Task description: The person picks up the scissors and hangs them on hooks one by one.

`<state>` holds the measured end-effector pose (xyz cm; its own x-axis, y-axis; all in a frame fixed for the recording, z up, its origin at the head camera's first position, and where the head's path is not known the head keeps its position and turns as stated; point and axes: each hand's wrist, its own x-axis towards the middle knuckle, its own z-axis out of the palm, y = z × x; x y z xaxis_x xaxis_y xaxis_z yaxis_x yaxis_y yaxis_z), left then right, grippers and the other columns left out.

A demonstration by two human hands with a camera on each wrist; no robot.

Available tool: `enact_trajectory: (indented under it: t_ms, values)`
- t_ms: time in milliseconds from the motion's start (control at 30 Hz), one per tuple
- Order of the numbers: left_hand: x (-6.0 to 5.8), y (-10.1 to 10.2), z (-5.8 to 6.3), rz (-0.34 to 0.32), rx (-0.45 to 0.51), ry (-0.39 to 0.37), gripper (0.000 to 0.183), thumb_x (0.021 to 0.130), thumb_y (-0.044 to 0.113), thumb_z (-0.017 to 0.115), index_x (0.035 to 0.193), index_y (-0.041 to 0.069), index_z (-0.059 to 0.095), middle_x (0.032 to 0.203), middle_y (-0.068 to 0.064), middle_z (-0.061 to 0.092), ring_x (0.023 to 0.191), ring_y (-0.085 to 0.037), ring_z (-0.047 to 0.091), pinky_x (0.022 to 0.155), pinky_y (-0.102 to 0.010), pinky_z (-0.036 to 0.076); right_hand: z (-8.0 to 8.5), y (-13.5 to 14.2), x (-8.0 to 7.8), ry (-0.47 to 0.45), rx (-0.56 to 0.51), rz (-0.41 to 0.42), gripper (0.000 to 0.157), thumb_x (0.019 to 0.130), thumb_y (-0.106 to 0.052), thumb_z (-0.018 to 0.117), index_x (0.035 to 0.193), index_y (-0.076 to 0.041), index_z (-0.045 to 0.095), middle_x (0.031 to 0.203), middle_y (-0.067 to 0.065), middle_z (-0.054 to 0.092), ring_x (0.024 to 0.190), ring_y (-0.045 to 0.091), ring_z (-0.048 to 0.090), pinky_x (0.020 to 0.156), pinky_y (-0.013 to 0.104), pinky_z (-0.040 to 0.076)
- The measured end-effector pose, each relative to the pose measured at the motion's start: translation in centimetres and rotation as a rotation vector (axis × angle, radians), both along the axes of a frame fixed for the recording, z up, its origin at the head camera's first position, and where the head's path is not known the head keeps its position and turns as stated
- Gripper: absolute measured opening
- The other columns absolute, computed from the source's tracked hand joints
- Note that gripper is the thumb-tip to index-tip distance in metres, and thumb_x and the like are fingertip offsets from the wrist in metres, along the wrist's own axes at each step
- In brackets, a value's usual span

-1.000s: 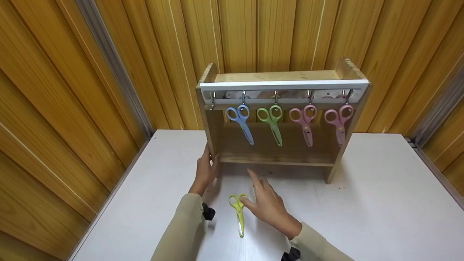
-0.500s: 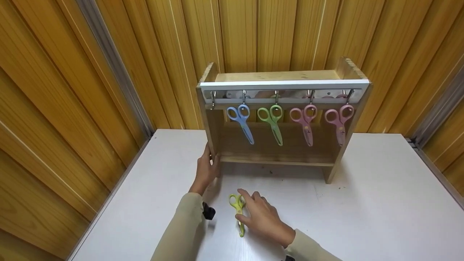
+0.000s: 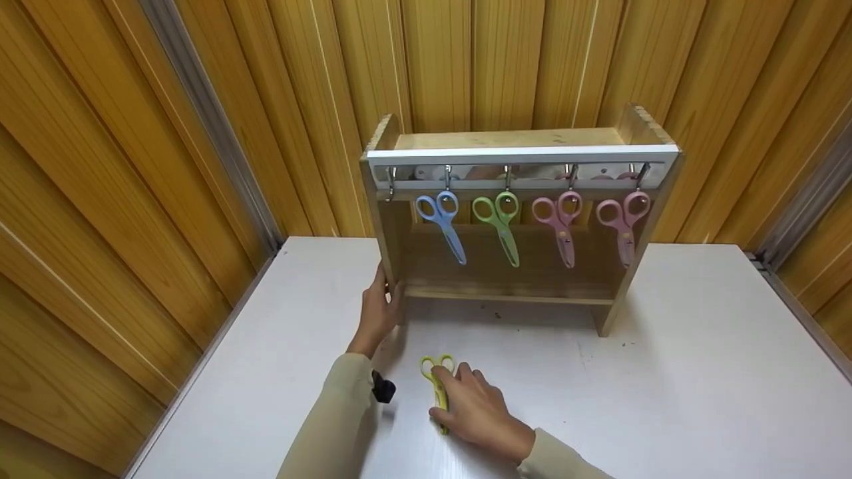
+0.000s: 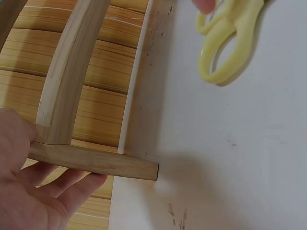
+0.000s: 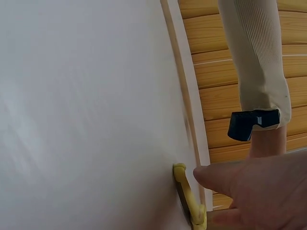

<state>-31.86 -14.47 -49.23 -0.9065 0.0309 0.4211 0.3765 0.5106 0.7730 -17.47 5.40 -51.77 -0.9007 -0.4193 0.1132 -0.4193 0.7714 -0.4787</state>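
My left hand (image 3: 378, 313) grips the lower left side panel (image 4: 96, 160) of a wooden rack (image 3: 509, 299), fingers behind the panel in the left wrist view. Yellow-green scissors (image 3: 440, 398) lie on the white table in front of the rack, handles toward it. Over them hovers my right hand (image 3: 476, 407), index finger near the handles and thumb beside the blades. In the right wrist view the thumb (image 5: 211, 177) stands slightly apart from the scissors (image 5: 188, 194). The left wrist view shows the scissors' handle loop (image 4: 204, 60) and a fingertip beside it.
From the rack's hooks hang blue scissors (image 3: 447, 223), green scissors (image 3: 502, 226) and two pink pairs, one being the right-end scissors (image 3: 624, 226). The leftmost hook (image 3: 391, 186) holds nothing. Wood-panelled walls (image 3: 506, 66) enclose the white table (image 3: 699, 372).
My right hand has moved down and toward me from above the scissors' handles, with thumb and index finger now about the blades. The left hand, the rack and the scissors have stayed in place.
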Motion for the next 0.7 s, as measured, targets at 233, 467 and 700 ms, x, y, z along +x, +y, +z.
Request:
enact_trajectory:
  t_ms: [233, 467, 700]
  values:
    - [0.03, 0.02, -0.04, 0.002, -0.002, -0.002, 0.062, 0.107, 0.009, 0.054, 0.162, 0.005, 0.026, 0.152, -0.023, 0.05, 0.131, -0.037, 0.058, 0.108, -0.046, 0.051, -0.09, -0.02, 0.09, 0.037, 0.033, 0.005, 0.053, 0.082, -0.037, 0.085, 0.127, -0.013, 0.067, 0.093, 0.005, 0.053, 0.074, 0.016, 0.047, 0.047, 0.031, 0.042]
    - [0.06, 0.08, 0.07, 0.004, 0.007, -0.017, 0.063, 0.107, 0.009, 0.054, 0.162, 0.007, 0.025, 0.153, -0.021, 0.049, 0.133, -0.035, 0.057, 0.109, -0.046, 0.05, -0.18, 0.07, 0.07, 0.044, 0.033, 0.016, 0.052, 0.081, -0.033, 0.086, 0.126, -0.013, 0.069, 0.094, 0.006, 0.055, 0.075, 0.017, 0.049, 0.048, 0.033, 0.043]
    - [0.07, 0.07, 0.06, 0.005, -0.002, -0.009, 0.063, 0.107, 0.009, 0.054, 0.163, 0.008, 0.025, 0.153, -0.019, 0.05, 0.132, -0.033, 0.058, 0.107, -0.045, 0.053, 0.21, 0.68, 0.12, 0.059, 0.049, 0.044, 0.042, 0.081, -0.025, 0.086, 0.119, -0.016, 0.071, 0.091, 0.001, 0.055, 0.073, 0.015, 0.048, 0.047, 0.029, 0.042]
